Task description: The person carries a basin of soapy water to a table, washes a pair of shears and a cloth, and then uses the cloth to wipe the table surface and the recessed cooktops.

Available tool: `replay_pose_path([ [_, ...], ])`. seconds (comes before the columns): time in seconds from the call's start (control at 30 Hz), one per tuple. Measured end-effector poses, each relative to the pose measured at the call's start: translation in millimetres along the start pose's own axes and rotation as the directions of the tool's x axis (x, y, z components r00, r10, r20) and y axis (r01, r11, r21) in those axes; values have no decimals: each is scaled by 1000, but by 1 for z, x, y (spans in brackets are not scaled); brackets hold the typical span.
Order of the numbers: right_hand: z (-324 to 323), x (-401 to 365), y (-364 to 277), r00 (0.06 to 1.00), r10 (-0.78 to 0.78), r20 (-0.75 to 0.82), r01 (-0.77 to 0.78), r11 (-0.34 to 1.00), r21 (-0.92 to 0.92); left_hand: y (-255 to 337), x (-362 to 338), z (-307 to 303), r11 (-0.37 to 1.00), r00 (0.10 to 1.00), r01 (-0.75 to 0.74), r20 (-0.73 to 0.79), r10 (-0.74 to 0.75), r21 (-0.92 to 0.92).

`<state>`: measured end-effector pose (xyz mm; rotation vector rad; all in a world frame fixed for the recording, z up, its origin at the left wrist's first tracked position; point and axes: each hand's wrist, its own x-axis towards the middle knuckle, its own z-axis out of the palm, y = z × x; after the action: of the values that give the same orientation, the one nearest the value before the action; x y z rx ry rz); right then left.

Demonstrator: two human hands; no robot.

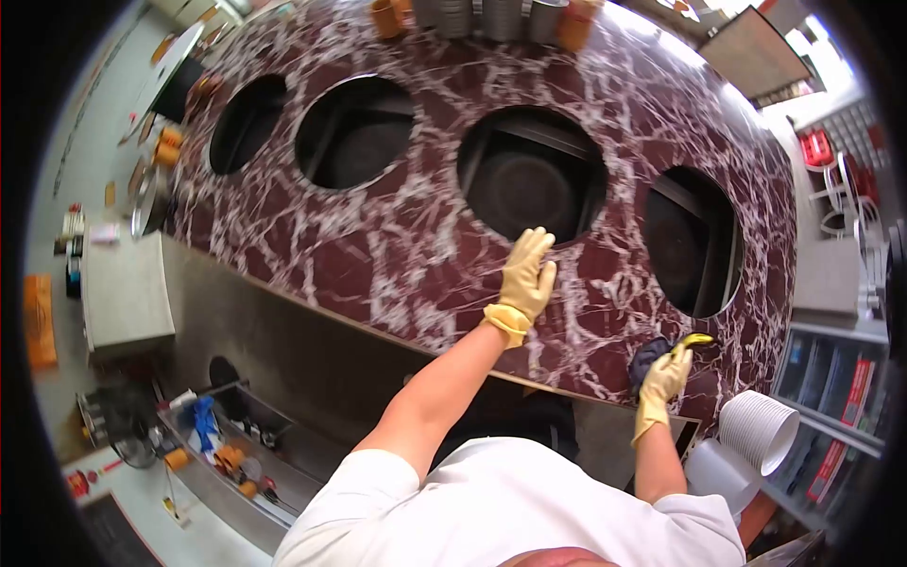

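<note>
My left hand [527, 276], in a pale yellow rubber glove, lies on the dark red marbled counter [416, 274] with its fingers spread, just below the edge of a round hole [531, 175]. Nothing is in it. My right hand [665, 373], gloved the same way, is closed at the counter's near right side, around a yellow-green curved item [694, 340] that I cannot name. A dark crumpled cloth [646, 361] lies beside that hand, touching it.
Three more round holes are cut in the counter. Stacked white bowls [761, 433] stand at the right near corner. Metal containers [501, 19] stand at the far edge. A metal sink [250, 454] with utensils is at the lower left.
</note>
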<state>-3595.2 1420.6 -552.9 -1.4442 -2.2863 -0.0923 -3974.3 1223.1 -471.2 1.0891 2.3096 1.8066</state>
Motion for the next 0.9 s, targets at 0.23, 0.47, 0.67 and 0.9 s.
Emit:
replay_pose_path([
  [0.23,-41,-120,-372,866,-500,-1,442,764,470,-6,-165,-330,971,984,177,-12,-177,162],
  [0.47,-28,-209,-684,654,-740,-157,617,403,676,-47,-352,-606,664,586,723,-677,-446,189],
  [0.67,-46,-265,-915,385,-913,-131,582,131,803,-81,-462,-662,565,69,789,-878,-474,-243],
  [0.9,-31,-314,-1229,340,-925,-172,80,-154,985,-95,-523,-707,-33,-442,851,-680,-585,-524],
])
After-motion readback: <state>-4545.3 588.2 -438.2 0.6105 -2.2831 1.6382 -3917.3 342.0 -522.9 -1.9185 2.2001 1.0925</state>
